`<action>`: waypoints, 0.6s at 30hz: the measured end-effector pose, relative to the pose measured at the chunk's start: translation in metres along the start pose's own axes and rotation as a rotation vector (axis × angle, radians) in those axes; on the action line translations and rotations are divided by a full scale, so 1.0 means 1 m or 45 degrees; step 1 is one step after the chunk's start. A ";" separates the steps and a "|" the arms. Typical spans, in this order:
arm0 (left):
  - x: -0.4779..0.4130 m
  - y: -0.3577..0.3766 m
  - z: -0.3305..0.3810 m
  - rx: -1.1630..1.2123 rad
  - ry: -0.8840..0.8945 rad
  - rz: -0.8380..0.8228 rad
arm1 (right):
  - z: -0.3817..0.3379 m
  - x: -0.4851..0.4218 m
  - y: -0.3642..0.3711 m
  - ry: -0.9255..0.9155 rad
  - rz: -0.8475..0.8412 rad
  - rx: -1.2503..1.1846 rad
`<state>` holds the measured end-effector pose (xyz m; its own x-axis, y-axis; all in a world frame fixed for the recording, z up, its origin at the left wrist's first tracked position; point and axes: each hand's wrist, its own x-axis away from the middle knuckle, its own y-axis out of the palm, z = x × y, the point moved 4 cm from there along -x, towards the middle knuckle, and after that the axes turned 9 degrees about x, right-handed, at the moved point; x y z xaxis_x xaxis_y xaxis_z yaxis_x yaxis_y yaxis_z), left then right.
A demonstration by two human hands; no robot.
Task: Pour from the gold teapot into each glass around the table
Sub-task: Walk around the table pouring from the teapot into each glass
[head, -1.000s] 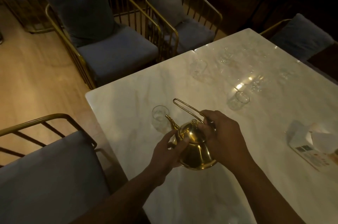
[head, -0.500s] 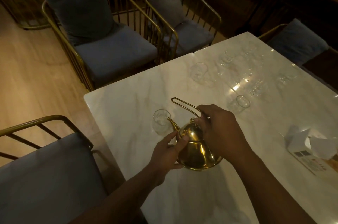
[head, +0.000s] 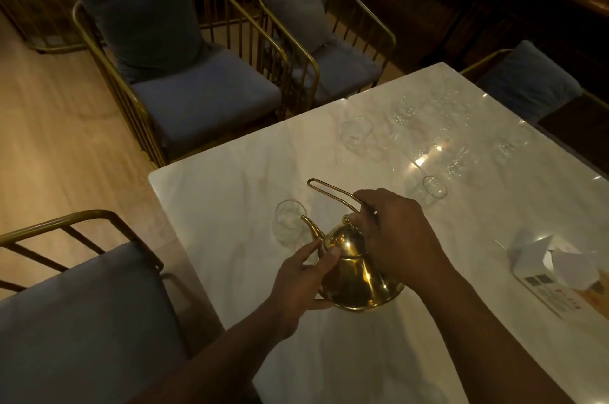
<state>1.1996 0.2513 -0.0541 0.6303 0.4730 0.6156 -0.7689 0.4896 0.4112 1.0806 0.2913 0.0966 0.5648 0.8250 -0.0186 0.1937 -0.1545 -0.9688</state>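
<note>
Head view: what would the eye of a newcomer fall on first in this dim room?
The shiny gold teapot at the near middle of the white marble table stands out, tilted, with the right hand holding its wire handle and the left hand touching its side. Its spout points toward a clear glass just left of it; more glasses glint farther back.

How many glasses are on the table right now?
6 glasses discernible: one by the teapot spout, one beyond the right hand, two along the left edge, two in the far glare. Dim light may hide more.
</note>
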 end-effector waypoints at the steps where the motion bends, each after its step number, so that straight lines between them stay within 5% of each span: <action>1: 0.000 0.000 0.000 0.002 0.001 -0.002 | 0.000 0.000 0.000 -0.001 -0.002 0.002; 18: 0.000 0.002 0.001 -0.012 -0.008 0.017 | -0.001 -0.001 -0.002 0.007 -0.023 -0.002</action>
<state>1.1980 0.2517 -0.0526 0.6191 0.4750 0.6253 -0.7763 0.4902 0.3962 1.0802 0.2899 0.0990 0.5657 0.8246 0.0000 0.2051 -0.1407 -0.9686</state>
